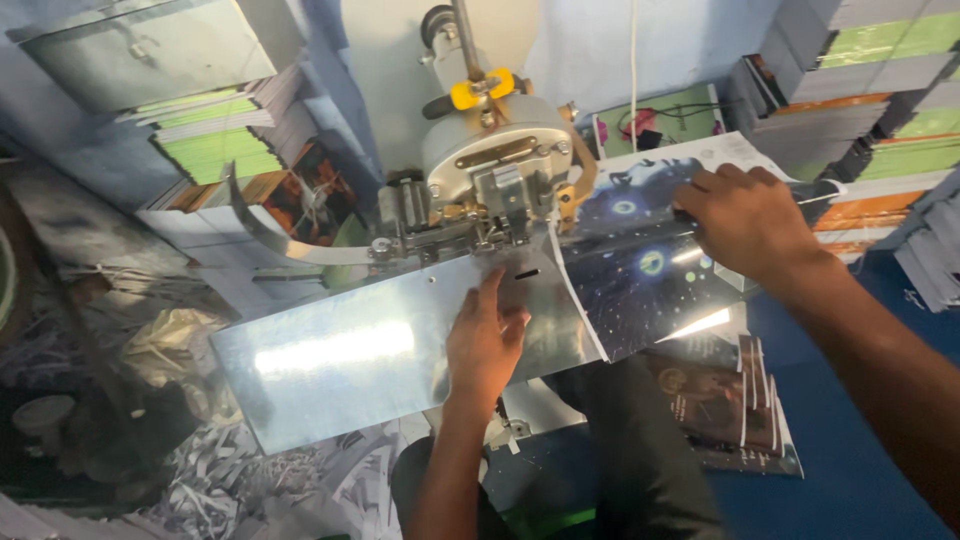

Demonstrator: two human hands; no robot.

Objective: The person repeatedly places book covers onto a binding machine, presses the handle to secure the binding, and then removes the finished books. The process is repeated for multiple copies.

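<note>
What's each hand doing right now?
Left hand: open, flat on the metal plate.
Right hand: open, pressing down on the glossy dark booklet cover.

Booklet stacks fill the shelves, paper shreds (white, tangled) litter the floor below.

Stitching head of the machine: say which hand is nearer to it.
Left. The left hand lies flat on the metal table just below the stitching head; the right hand presses the dark glossy cover, off to its right.
</note>
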